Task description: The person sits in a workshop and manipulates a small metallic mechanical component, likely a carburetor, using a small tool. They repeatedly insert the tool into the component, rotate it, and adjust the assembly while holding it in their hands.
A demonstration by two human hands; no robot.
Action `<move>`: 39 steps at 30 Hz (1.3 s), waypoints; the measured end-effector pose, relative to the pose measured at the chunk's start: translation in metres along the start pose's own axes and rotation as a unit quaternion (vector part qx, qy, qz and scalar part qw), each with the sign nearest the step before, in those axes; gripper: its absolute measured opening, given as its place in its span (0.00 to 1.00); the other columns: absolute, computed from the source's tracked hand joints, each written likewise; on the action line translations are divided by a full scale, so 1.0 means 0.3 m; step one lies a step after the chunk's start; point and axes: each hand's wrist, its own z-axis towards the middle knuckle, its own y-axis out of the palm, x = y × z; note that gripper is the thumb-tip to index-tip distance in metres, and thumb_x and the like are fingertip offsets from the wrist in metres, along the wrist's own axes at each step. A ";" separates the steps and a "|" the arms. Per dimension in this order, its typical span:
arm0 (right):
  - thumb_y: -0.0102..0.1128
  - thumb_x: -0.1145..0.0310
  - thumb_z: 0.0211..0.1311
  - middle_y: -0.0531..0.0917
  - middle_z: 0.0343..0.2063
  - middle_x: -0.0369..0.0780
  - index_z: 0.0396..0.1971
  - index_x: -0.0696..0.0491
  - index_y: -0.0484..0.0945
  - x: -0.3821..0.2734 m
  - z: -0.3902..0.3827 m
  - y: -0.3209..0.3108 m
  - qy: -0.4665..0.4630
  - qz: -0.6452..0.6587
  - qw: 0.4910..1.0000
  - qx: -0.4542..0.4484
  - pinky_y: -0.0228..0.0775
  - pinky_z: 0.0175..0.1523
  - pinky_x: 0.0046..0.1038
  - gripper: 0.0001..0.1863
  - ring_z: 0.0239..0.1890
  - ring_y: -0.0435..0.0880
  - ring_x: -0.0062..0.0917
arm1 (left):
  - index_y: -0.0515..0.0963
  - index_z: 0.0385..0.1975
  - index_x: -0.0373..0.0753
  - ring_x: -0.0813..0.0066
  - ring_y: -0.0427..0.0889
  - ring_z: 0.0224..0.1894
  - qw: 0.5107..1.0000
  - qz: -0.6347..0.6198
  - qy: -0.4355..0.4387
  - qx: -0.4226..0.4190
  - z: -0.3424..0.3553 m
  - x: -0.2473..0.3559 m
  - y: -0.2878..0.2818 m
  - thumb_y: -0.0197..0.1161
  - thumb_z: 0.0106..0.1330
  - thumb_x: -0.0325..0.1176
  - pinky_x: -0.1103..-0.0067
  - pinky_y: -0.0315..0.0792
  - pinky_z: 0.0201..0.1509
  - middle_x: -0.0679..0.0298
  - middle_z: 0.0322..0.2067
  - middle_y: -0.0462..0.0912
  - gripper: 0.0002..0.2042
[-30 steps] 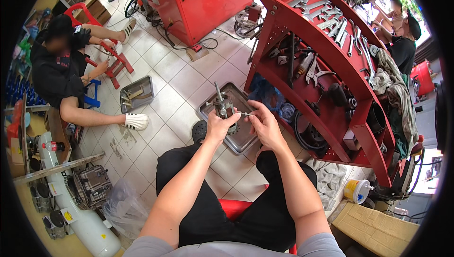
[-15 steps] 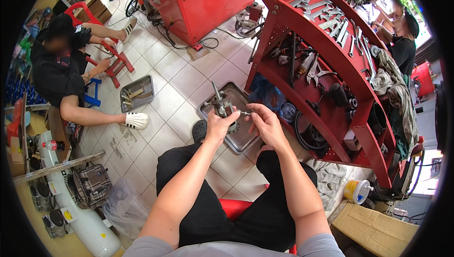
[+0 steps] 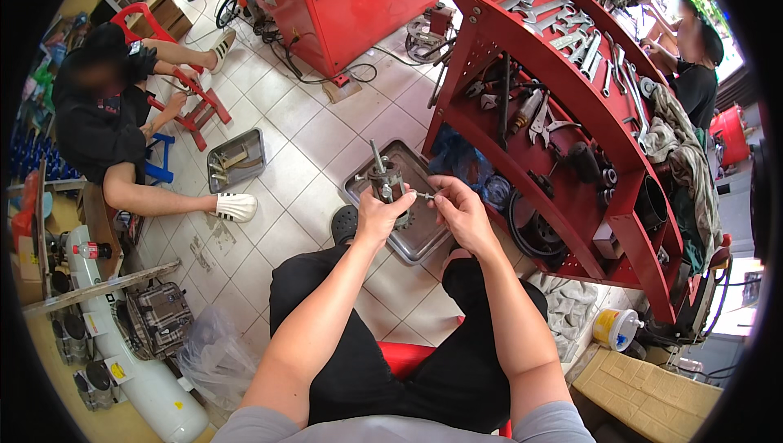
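A grey metal mechanical part point(image 3: 379, 175) with an upright rod on top is gripped in my left hand point(image 3: 382, 216), whose fingers wrap round its body. At its right side a slim bolt-like pin point(image 3: 424, 195) sticks out sideways. My right hand point(image 3: 462, 211) pinches the outer end of this pin between thumb and fingers. Whether the pin is threaded into the part I cannot tell. Both hands are above a grey metal tray point(image 3: 424, 249) on the floor. My left hand hides some of the part's lower body.
A red tool cart point(image 3: 522, 182) holding wrenches point(image 3: 571, 27) and pliers point(image 3: 538, 126) stands close on the right. A co-worker point(image 3: 98, 117) sits at the left beside a second tray point(image 3: 259, 157). Ahead is a red machine point(image 3: 351, 11) with cables on the tiled floor.
My right hand has shifted slightly, and its fingers have drawn closer together on the pin's end. The part remains in my left hand in nearly the same place.
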 end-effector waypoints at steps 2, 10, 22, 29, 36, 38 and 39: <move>0.48 0.77 0.65 0.78 0.30 0.32 0.36 0.57 0.78 0.040 0.010 -0.021 -0.020 -0.007 0.999 -0.024 0.66 0.33 0.16 0.08 0.27 0.72 0.13 | 0.79 0.35 0.36 0.82 0.79 0.32 1.000 0.002 0.003 -0.004 -0.001 0.003 0.005 0.74 0.52 0.30 0.82 0.74 0.39 0.68 0.30 0.83 0.13; 0.48 0.77 0.66 0.77 0.29 0.33 0.35 0.58 0.78 0.008 0.005 0.001 0.003 -0.017 1.000 0.008 0.67 0.33 0.17 0.08 0.27 0.72 0.14 | 0.79 0.34 0.36 0.82 0.80 0.31 1.000 -0.007 0.001 0.001 -0.005 0.017 0.008 0.73 0.53 0.29 0.82 0.74 0.38 0.68 0.30 0.83 0.12; 0.47 0.79 0.61 0.77 0.28 0.33 0.40 0.58 0.77 0.019 0.007 -0.014 0.006 -0.052 0.999 -0.009 0.67 0.31 0.18 0.11 0.26 0.73 0.14 | 0.79 0.34 0.36 0.82 0.80 0.31 1.000 -0.015 0.005 0.007 -0.006 0.015 0.012 0.73 0.54 0.28 0.82 0.74 0.39 0.67 0.30 0.83 0.11; 0.51 0.76 0.58 0.76 0.26 0.32 0.44 0.57 0.78 -0.002 -0.005 -0.015 0.039 -0.079 0.996 -0.005 0.66 0.30 0.18 0.14 0.24 0.73 0.13 | 0.80 0.34 0.37 0.82 0.79 0.31 0.999 -0.014 0.000 0.037 0.003 0.005 0.006 0.73 0.53 0.29 0.83 0.73 0.39 0.69 0.29 0.82 0.11; 0.53 0.75 0.55 0.74 0.24 0.29 0.46 0.56 0.79 0.015 -0.001 -0.033 0.002 0.005 0.999 -0.038 0.63 0.29 0.17 0.17 0.24 0.70 0.11 | 0.80 0.33 0.37 0.83 0.79 0.30 0.999 -0.021 0.011 0.049 0.002 0.012 0.012 0.73 0.53 0.30 0.83 0.73 0.38 0.69 0.29 0.82 0.10; 0.53 0.76 0.54 0.74 0.24 0.28 0.45 0.57 0.79 0.010 -0.001 -0.030 -0.001 -0.022 0.999 -0.048 0.63 0.28 0.18 0.17 0.24 0.69 0.10 | 0.80 0.33 0.37 0.83 0.79 0.30 0.999 -0.019 0.008 0.051 -0.001 0.015 0.014 0.73 0.53 0.30 0.83 0.73 0.38 0.70 0.29 0.82 0.10; 0.52 0.76 0.54 0.74 0.23 0.28 0.45 0.57 0.80 0.009 -0.002 -0.030 -0.002 -0.036 0.998 -0.053 0.63 0.28 0.18 0.17 0.23 0.69 0.10 | 0.80 0.33 0.37 0.83 0.79 0.30 0.999 -0.017 0.011 0.050 -0.001 0.014 0.013 0.73 0.53 0.29 0.83 0.73 0.38 0.70 0.29 0.82 0.10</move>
